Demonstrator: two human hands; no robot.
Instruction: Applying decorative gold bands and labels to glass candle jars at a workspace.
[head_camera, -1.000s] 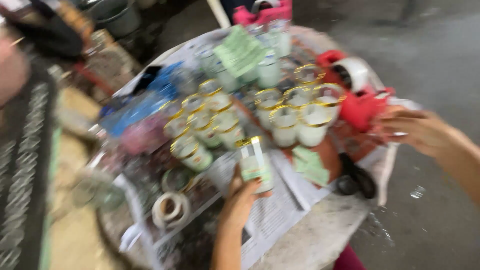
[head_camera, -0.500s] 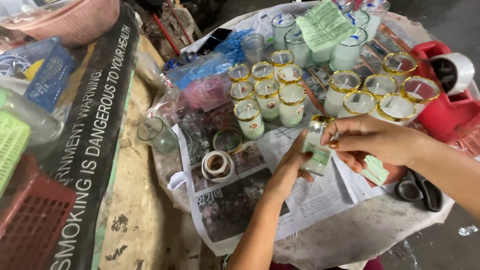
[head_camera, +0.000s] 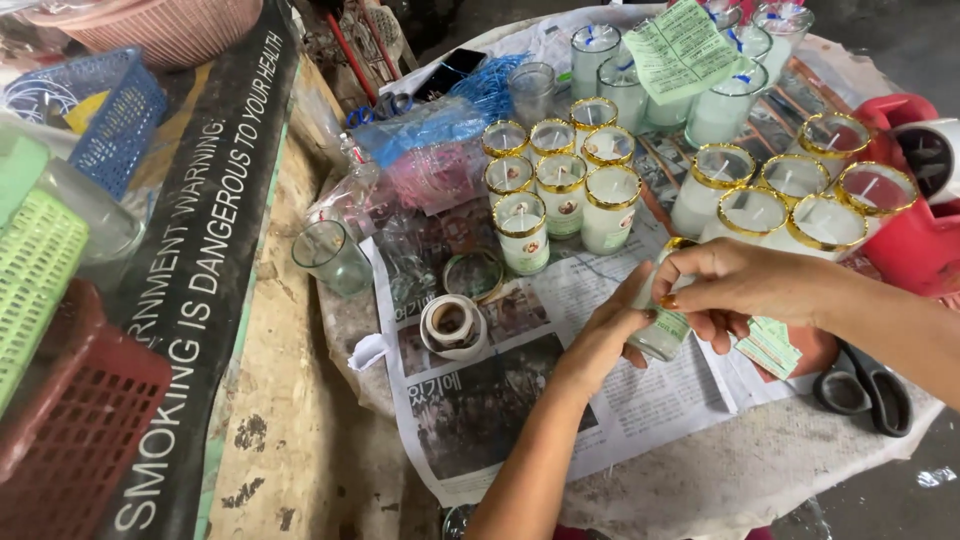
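Newspaper (head_camera: 520, 400) covers the round table — both hands, left (head_camera: 600, 335) and right (head_camera: 745, 285), grasp one candle glass (head_camera: 662, 325) with a green label.

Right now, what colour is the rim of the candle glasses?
Gold, on the candle glasses, clearest in the head view.

I see glossy glass candle jars (head_camera: 563, 195) with shiny gold rims, matt printed newspaper (head_camera: 520, 400) beneath, a rough stone-like surface (head_camera: 700, 480), and smooth red plastic tape dispenser (head_camera: 915, 240).
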